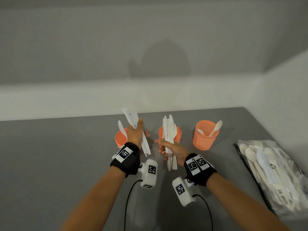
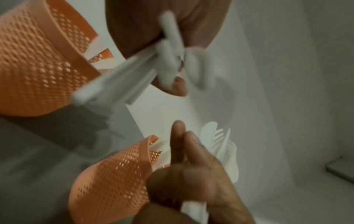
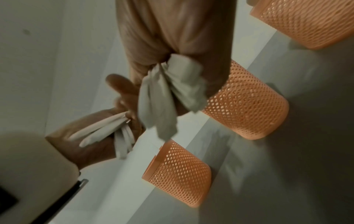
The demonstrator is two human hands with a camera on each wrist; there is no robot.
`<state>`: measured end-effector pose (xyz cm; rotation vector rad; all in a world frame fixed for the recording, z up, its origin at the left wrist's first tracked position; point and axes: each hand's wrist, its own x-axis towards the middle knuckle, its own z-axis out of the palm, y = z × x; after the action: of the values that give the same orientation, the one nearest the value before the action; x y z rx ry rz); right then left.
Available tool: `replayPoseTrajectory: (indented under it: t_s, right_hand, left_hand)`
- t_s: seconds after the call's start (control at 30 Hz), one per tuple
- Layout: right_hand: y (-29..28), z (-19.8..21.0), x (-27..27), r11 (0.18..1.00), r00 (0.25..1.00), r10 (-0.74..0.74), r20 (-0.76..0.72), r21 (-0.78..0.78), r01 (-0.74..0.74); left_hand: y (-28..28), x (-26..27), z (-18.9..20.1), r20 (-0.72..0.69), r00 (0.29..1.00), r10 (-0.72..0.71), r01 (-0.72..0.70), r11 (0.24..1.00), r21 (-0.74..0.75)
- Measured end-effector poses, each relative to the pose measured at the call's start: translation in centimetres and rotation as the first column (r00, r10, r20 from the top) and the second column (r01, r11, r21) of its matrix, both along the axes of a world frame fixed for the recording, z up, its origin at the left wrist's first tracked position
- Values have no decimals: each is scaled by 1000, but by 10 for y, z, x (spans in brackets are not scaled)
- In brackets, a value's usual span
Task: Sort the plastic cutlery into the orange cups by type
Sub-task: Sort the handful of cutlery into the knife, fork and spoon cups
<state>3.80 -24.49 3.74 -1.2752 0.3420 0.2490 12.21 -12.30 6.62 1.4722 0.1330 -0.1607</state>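
Three orange mesh cups stand in a row on the grey table. The left cup [image 1: 120,140] has a white knife [image 1: 120,127] in it, the middle cup [image 1: 178,134] stands behind my right hand's bundle, and the right cup [image 1: 205,136] holds spoons [image 1: 215,128]. My left hand [image 1: 135,130] grips a bundle of white cutlery [image 1: 130,118] above the left cup [image 2: 38,60]. My right hand [image 1: 168,147] grips a bundle of forks and knives [image 1: 170,130] upright in front of the middle cup [image 3: 247,104]. The handle ends [image 3: 164,94] stick out below the right palm.
A clear plastic bag [image 1: 273,172] with more white cutlery lies at the table's right edge. A white wall runs close behind the cups and along the right side. Black cables trail from the wrist cameras over the near table.
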Motion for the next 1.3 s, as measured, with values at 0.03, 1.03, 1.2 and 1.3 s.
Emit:
replayPoseTrajectory:
  t_s: [0.03, 1.03, 1.2, 1.3]
  right_hand:
    - [0, -1, 1, 1000, 1000, -10, 3, -4, 10]
    - [-2, 1, -1, 995, 999, 26, -31, -92, -29]
    - [3, 5, -1, 989, 995, 94, -33, -110, -97]
    - [4, 6, -3, 990, 995, 100, -26, -94, -102]
  left_hand:
    - [0, 0, 0, -30, 999, -31, 30, 999, -31]
    - [-1, -12, 10, 59, 972, -229, 222, 970, 98]
    - [-8, -17, 18, 135, 946, -296, 268, 944, 191]
    - [-11, -12, 20, 139, 962, -236, 198, 950, 242]
